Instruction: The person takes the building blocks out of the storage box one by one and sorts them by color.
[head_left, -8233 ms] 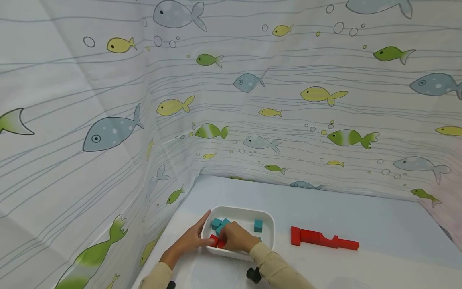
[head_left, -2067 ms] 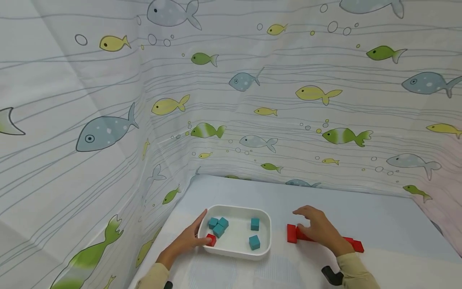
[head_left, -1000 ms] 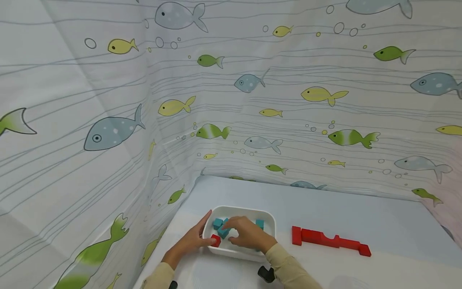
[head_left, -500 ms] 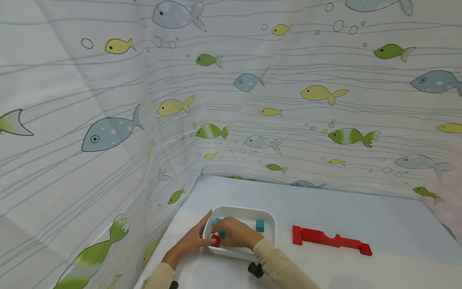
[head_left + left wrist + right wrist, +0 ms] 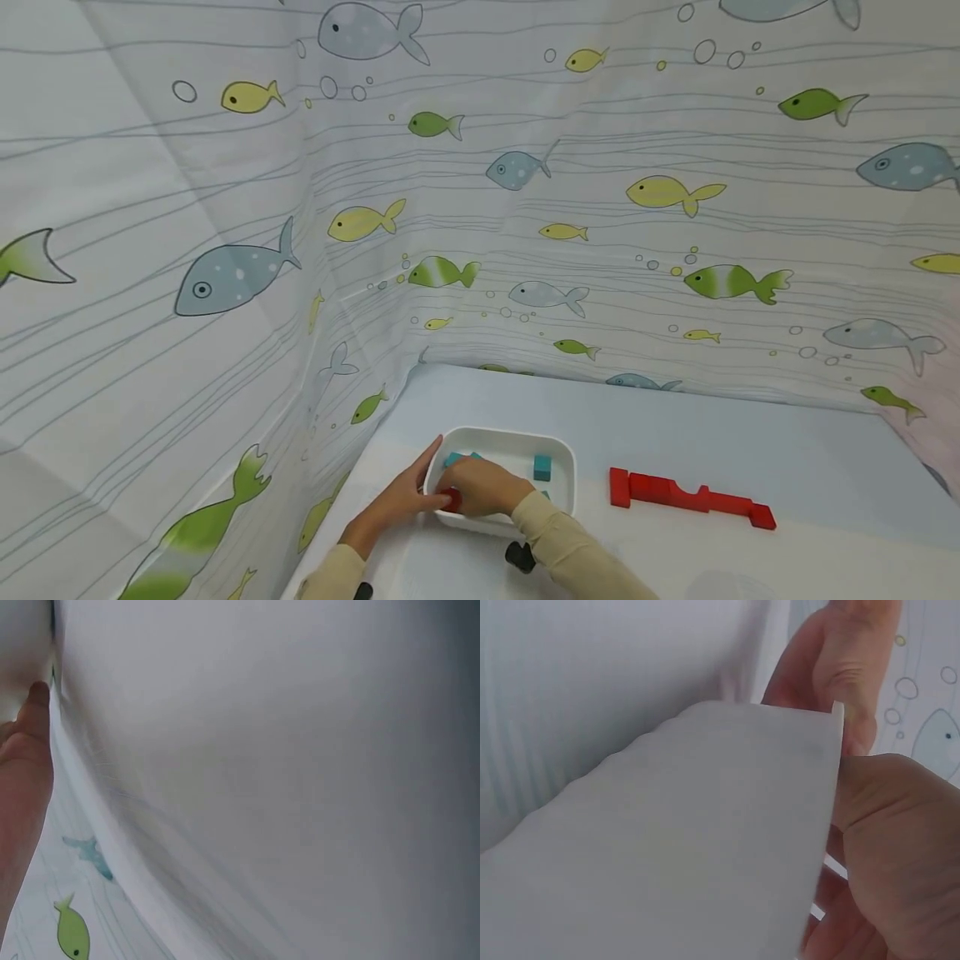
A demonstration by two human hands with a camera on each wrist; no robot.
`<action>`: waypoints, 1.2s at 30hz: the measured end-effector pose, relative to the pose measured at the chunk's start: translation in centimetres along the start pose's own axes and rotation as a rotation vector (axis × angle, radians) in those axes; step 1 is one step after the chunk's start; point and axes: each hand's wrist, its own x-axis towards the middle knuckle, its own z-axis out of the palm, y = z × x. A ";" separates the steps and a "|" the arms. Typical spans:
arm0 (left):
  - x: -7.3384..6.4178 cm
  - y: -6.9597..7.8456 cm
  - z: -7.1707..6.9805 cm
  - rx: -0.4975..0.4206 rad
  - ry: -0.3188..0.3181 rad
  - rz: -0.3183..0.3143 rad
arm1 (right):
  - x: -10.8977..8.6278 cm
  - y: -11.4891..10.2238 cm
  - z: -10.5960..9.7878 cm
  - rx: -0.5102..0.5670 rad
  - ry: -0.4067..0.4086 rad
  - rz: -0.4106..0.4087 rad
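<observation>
A white tray (image 5: 517, 439) stands on the table, with my left hand (image 5: 397, 502) gripping its left end, thumb over the front rim and fingers along the side. Inside, my right hand (image 5: 483, 486) reaches to the front left corner, fingers curled about a red block (image 5: 452, 500) that lies right by the left thumb. Teal cubes (image 5: 542, 467) sit in the tray too, some partly covered by the right hand. In the right wrist view, the tray's outer wall (image 5: 675, 825) hides the right fingertips (image 5: 855, 791) in part; the left hand (image 5: 847, 667) shows beyond its rim.
Right of the tray, several red blocks (image 5: 667, 492) lie end to end in a row, an upright-lying one at the left and a slanted one (image 5: 762, 517) at the right. A fish-patterned cloth (image 5: 247, 275) walls the table (image 5: 525, 392) at left and back.
Over the earlier frames, a slanted red block joined the right end of the row. The right hand then came back to the tray and closed down onto the red block; the left hand stayed.
</observation>
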 end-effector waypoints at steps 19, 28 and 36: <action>0.0 0.3 -0.1 0.042 0.019 -0.008 | 0.9 0.8 1.5 -0.142 0.026 0.004; 0.0 0.1 -0.1 0.026 0.033 -0.031 | 0.9 1.4 1.8 -0.065 0.060 -0.060; 0.1 0.3 0.0 0.047 0.032 -0.024 | -0.2 1.3 0.6 -0.027 0.155 -0.062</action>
